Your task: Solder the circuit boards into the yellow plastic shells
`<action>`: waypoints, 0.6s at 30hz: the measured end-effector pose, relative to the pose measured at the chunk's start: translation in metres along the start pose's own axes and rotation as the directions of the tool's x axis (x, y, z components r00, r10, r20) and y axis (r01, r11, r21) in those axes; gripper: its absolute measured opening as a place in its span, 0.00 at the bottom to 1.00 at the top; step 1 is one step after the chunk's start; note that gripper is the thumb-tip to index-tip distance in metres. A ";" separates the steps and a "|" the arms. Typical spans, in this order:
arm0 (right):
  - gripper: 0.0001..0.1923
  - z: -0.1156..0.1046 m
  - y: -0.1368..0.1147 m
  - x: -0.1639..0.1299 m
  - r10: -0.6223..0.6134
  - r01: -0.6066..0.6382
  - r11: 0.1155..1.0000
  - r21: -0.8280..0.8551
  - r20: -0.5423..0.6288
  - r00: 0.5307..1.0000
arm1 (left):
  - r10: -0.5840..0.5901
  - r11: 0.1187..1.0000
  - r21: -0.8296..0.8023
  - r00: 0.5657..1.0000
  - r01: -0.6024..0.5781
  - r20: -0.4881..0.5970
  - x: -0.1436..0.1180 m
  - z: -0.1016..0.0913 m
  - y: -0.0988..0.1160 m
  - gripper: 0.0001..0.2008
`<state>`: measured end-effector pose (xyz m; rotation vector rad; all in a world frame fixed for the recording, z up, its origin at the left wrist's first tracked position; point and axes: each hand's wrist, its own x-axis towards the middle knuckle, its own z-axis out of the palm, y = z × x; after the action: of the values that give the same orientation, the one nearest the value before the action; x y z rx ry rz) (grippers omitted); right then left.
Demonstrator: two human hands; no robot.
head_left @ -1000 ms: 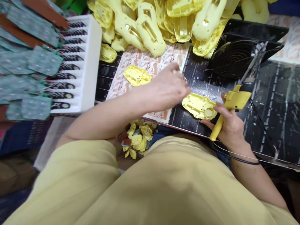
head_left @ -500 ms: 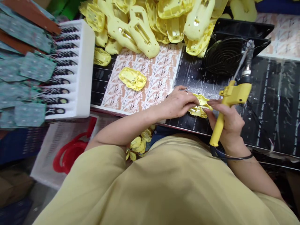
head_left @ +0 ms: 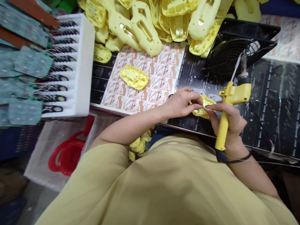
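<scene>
A yellow plastic shell half (head_left: pixel 206 100) lies on the black mat, partly hidden by my fingers. Over it, my left hand (head_left: pixel 184 102) pinches something too small to make out between thumb and fingertips. The fingertips of my right hand (head_left: pixel 228 120) meet the left ones at the same spot. A yellow soldering gun (head_left: pixel 239 93) is held in my right hand, its handle across the hand and its tip pointing up and away. Another yellow shell half (head_left: pixel 134 77) lies hollow side up on the patterned sheet to the left.
Yellow shells (head_left: pixel 146 34) are heaped at the back. A black fan (head_left: pixel 228 56) stands behind the soldering gun. At left, a white foam block (head_left: pixel 82 68) holds small black parts wired to green circuit boards (head_left: pixel 35 61). Below it, a red plastic item (head_left: pixel 70 156) lies in a white crate (head_left: pixel 42 150).
My fingertips have come together above the shell, where they were down in it before. The soldering gun is tilted slightly differently. The view has shifted a little.
</scene>
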<state>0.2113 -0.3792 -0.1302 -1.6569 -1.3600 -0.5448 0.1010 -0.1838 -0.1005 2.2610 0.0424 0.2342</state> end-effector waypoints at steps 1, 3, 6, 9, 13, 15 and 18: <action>0.21 0.000 0.000 0.000 0.001 -0.001 1.000 -0.001 -0.005 1.000 | -0.009 1.000 -0.018 1.000 0.009 -0.004 0.000 0.000 0.000 0.05; 0.22 -0.001 0.001 0.000 -0.007 0.007 1.000 -0.011 -0.013 1.000 | -0.029 0.998 -0.055 1.000 0.028 -0.011 0.000 0.000 0.000 0.04; 0.22 -0.003 0.000 0.000 -0.014 0.014 0.999 -0.034 0.005 1.000 | -0.054 0.994 -0.094 0.998 0.052 -0.019 0.000 0.000 -0.001 0.04; 0.20 -0.003 -0.002 0.002 -0.006 0.007 0.999 -0.050 0.020 1.000 | -0.041 0.994 -0.102 0.999 0.039 -0.016 -0.001 0.001 -0.001 0.04; 0.19 0.000 -0.005 0.005 -0.017 0.016 0.999 -0.034 -0.016 1.000 | -0.008 0.999 -0.049 1.000 0.009 0.017 -0.002 0.001 0.001 0.05; 0.18 0.001 -0.005 0.006 -0.020 0.019 0.999 -0.028 -0.017 1.000 | 0.005 1.000 -0.024 1.000 -0.004 0.025 -0.002 0.002 0.002 0.05; 0.18 0.002 -0.005 0.007 -0.042 0.041 0.999 -0.024 -0.028 0.999 | 0.001 1.000 -0.029 1.000 0.000 0.005 -0.003 0.003 0.000 0.05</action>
<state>0.2083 -0.3738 -0.1235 -1.6371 -1.3749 -0.6087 0.0988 -0.1861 -0.1025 2.2331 0.0355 0.2276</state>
